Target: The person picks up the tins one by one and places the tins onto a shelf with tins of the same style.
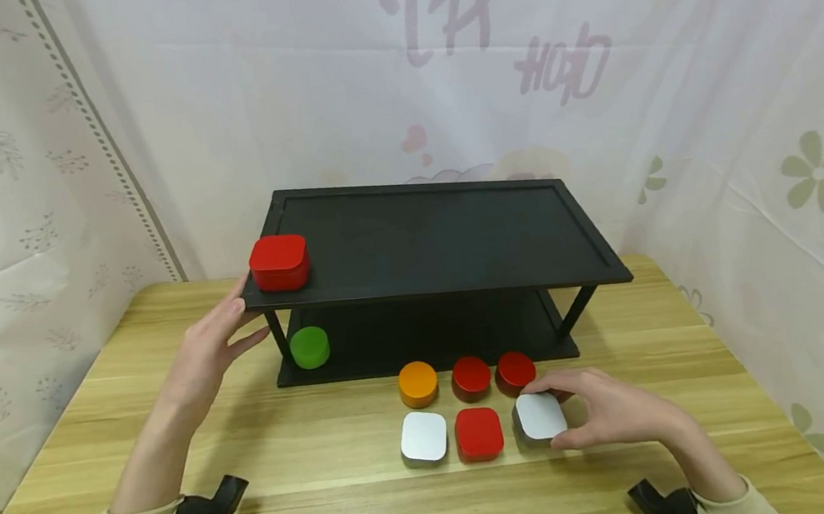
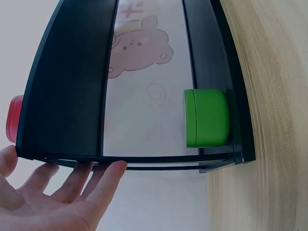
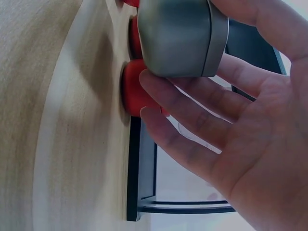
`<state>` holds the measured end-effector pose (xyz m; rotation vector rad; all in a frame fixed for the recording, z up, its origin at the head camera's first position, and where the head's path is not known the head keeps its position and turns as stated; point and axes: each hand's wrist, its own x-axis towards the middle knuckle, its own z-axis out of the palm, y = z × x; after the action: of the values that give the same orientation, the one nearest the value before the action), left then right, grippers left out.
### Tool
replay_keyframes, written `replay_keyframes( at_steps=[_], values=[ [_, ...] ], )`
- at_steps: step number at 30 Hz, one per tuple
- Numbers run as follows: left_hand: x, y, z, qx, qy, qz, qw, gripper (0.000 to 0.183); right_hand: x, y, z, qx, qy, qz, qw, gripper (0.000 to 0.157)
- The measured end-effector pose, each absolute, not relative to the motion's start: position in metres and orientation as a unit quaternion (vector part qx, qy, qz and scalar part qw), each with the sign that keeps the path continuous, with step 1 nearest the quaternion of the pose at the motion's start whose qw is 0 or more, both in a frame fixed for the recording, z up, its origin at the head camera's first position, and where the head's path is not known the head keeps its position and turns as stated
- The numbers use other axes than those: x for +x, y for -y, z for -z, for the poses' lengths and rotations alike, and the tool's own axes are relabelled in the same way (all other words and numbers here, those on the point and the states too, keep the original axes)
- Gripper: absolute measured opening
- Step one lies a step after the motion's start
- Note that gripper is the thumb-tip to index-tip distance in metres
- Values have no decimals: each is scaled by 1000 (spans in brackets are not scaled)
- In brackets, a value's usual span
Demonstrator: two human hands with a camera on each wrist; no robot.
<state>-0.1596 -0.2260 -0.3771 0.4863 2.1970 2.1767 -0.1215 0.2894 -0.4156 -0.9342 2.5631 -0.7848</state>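
Observation:
My left hand (image 1: 213, 345) is at the left end of a black two-tier rack (image 1: 425, 239), its fairly straight fingers (image 2: 108, 185) touching the side and the thumb at the top corner. Near that corner, a red square tin (image 1: 280, 264) stands on the upper tier. A green round tin (image 1: 310, 348) sits on the lower tier's left end. My right hand (image 1: 609, 408) pinches a silver square tin (image 1: 539, 417) with a pale lid between thumb and fingers. Beside it are a red square tin (image 1: 479, 434) and another silver square tin (image 1: 423, 438).
In front of the rack, an orange round tin (image 1: 418, 384) and two red round tins (image 1: 472, 379) form a row on the wooden table (image 1: 332, 500). The right-hand red tin (image 1: 515, 372) lies just beyond my right fingertips. A patterned curtain (image 1: 379, 84) hangs behind.

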Motion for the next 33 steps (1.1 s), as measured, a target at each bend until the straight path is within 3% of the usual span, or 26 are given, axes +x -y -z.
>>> replay_keyframes(
  at_steps=[33],
  values=[
    [-159,226,376,154,-709,-688,3,54,-121,-295,405,-329,-890,315,25,58]
  ],
)
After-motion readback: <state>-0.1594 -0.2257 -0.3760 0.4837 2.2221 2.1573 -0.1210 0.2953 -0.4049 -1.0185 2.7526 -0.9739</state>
